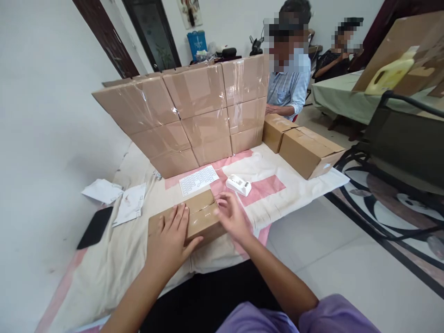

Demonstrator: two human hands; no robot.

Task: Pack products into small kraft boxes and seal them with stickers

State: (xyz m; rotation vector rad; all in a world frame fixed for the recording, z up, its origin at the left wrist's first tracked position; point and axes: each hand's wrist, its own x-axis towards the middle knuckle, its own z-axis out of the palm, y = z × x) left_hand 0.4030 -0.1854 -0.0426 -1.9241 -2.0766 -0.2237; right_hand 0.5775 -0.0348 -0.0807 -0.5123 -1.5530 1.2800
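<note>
A white keyboard [199, 180] lies near a white device [238, 184] on the cloth-covered counter [298, 196]. To the left, papers [130, 203] lie beside a flat black pad [95, 227]. Beyond, a yellow jug [390, 76] stands on green cloth [336, 91].

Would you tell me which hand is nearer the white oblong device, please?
Right. The right hand is just this side of the white oblong device; the left hand rests farther left, on the brown cardboard box.

The box [201, 212] is brown — the keyboard [199, 180] white, the cloth [263, 209] cream-and-pink.
</note>
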